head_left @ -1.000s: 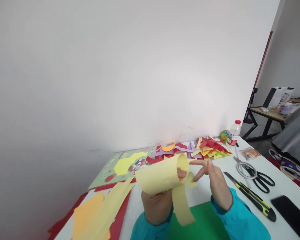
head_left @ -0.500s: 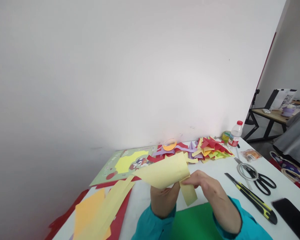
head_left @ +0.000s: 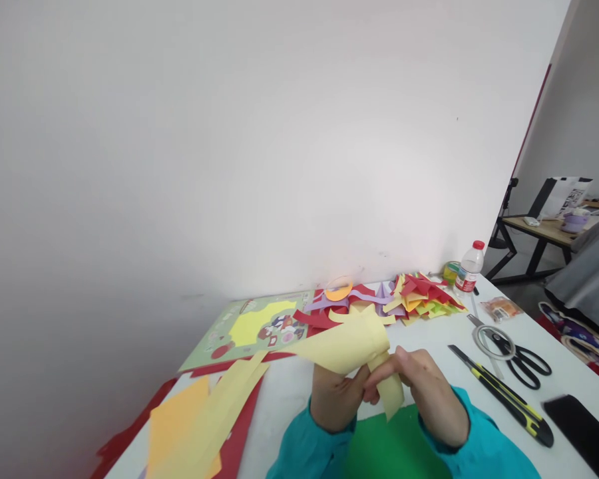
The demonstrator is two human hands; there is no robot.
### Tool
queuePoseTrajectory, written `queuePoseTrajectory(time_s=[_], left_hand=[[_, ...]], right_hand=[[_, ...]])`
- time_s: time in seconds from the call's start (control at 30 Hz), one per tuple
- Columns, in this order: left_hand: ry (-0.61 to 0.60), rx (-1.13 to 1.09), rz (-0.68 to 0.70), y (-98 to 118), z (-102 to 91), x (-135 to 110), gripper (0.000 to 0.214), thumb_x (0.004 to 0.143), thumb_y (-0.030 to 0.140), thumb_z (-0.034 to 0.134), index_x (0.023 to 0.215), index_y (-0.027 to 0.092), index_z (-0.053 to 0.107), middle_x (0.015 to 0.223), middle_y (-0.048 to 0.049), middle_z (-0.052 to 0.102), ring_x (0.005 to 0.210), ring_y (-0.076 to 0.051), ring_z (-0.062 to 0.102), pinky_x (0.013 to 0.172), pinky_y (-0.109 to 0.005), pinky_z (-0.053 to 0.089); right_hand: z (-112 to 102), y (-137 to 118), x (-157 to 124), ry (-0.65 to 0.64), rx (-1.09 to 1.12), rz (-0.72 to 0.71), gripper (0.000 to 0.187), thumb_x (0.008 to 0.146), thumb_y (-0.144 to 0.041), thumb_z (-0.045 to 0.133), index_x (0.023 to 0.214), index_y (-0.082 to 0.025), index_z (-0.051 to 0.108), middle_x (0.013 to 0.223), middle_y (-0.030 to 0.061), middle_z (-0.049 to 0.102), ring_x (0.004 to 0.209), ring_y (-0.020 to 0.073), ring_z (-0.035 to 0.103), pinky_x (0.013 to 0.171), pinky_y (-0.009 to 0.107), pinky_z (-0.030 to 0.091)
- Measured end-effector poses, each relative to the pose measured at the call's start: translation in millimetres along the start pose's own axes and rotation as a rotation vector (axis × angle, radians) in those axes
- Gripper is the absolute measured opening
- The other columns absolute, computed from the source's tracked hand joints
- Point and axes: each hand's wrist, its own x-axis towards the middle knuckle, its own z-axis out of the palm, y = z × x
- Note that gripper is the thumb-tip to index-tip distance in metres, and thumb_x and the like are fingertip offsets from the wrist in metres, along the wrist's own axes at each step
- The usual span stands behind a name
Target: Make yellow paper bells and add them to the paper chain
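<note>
A pale yellow sheet of paper (head_left: 347,342) is curled into a roll above the table, its pointed end to the left and a narrow strip hanging down at the right. My left hand (head_left: 337,399) grips it from below, with the fingers partly hidden by the paper. My right hand (head_left: 424,382) is closed on the hanging strip, its index finger lying across it. Beneath both hands lies a green sheet (head_left: 397,446). To the right are a yellow and black utility knife (head_left: 504,396), black-handled scissors (head_left: 532,366) and a tape roll (head_left: 479,346).
Pale yellow strips (head_left: 224,412) and orange paper (head_left: 172,419) lie at the left. A green picture pad (head_left: 219,332) and piled coloured paper scraps (head_left: 424,296) are along the wall. A red-capped bottle (head_left: 469,269) stands at the back right; a black phone-like object (head_left: 582,426) lies in front.
Both hands have come closer together. The rolled paper has shifted slightly right, and its hanging strip now curves more between the fingers.
</note>
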Motion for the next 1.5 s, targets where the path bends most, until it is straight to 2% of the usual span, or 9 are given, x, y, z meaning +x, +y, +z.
queuePoseTrajectory(time_s=[0.2,0.43,0.6,0.97,1.1,1.17,1.27,1.37,1.5], left_hand=[[-0.138,0.007,0.078,12,-10.2,9,0.018,0.075,0.027,0.063,0.089,0.023,0.074,0.084,-0.0055,0.074,0.077,-0.024,0.070,0.072,-0.035,0.058],[-0.144,-0.079,0.005,18,-9.3,11,0.016,0.072,0.025,0.066,0.084,0.022,0.075,0.081,-0.0065,0.074,0.073,-0.026,0.070,0.068,-0.036,0.057],[-0.162,-0.156,-0.059,22,-9.9,14,0.016,0.068,0.025,0.070,0.083,0.022,0.075,0.081,-0.0054,0.074,0.077,-0.026,0.069,0.078,-0.037,0.056],[0.008,-0.101,-0.164,6,-15.4,20,0.016,0.062,0.030,0.073,0.075,0.020,0.076,0.077,-0.0054,0.074,0.074,-0.027,0.069,0.079,-0.041,0.056],[0.067,-0.168,-0.256,-4,-17.8,25,0.019,0.060,0.033,0.075,0.073,0.019,0.075,0.073,-0.0058,0.074,0.074,-0.028,0.069,0.074,-0.040,0.058],[0.037,-0.285,-0.303,-7,-18.7,28,0.023,0.060,0.035,0.076,0.075,0.017,0.075,0.072,-0.0072,0.074,0.075,-0.029,0.069,0.070,-0.040,0.059],[0.016,-0.377,-0.291,-8,-18.3,28,0.025,0.058,0.033,0.078,0.076,0.016,0.075,0.072,-0.0086,0.074,0.078,-0.030,0.069,0.072,-0.041,0.058],[-0.011,-0.343,-0.232,-7,-16.9,25,0.027,0.058,0.029,0.078,0.081,0.016,0.075,0.077,-0.0094,0.074,0.088,-0.031,0.068,0.081,-0.042,0.056],[-0.015,-0.204,-0.169,-6,-15.1,22,0.024,0.062,0.026,0.075,0.084,0.018,0.075,0.084,-0.0076,0.074,0.090,-0.030,0.067,0.085,-0.042,0.054]], right_hand=[[6,-1,-8,0.058,-0.295,-0.325,0.055,0.093,-0.049,0.028,0.081,-0.021,0.074,0.070,0.0052,0.067,0.068,0.0165,0.058,0.069,0.029,0.043],[3,4,-10,0.041,-0.380,-0.402,0.058,0.092,-0.053,0.025,0.086,-0.022,0.073,0.076,0.0053,0.070,0.070,0.0176,0.059,0.066,0.028,0.041],[4,4,-11,0.027,-0.375,-0.397,0.056,0.090,-0.056,0.027,0.088,-0.022,0.072,0.078,0.0057,0.070,0.072,0.0185,0.060,0.068,0.030,0.042],[14,1,-17,-0.007,-0.435,-0.535,0.060,0.089,-0.059,0.026,0.092,-0.022,0.073,0.072,0.0088,0.072,0.063,0.0200,0.063,0.064,0.033,0.044],[13,-1,-21,-0.191,-0.374,-0.622,0.053,0.092,-0.054,0.027,0.103,-0.025,0.070,0.076,0.0066,0.073,0.070,0.0199,0.067,0.070,0.032,0.047],[10,-1,-24,-0.189,-0.324,-0.656,0.050,0.092,-0.052,0.030,0.106,-0.024,0.069,0.078,0.0077,0.073,0.072,0.0211,0.067,0.068,0.033,0.048],[5,4,-25,0.057,-0.220,-0.634,0.050,0.092,-0.051,0.028,0.105,-0.024,0.068,0.077,0.0086,0.070,0.071,0.0221,0.064,0.066,0.035,0.047],[-1,12,-17,0.331,-0.219,-0.473,0.049,0.094,-0.048,0.023,0.117,-0.026,0.061,0.072,0.0052,0.064,0.069,0.0194,0.057,0.067,0.034,0.044],[-1,13,-6,0.305,-0.309,-0.174,0.059,0.091,-0.058,0.018,0.131,-0.027,0.048,0.086,0.0056,0.060,0.077,0.0192,0.056,0.070,0.033,0.045]])
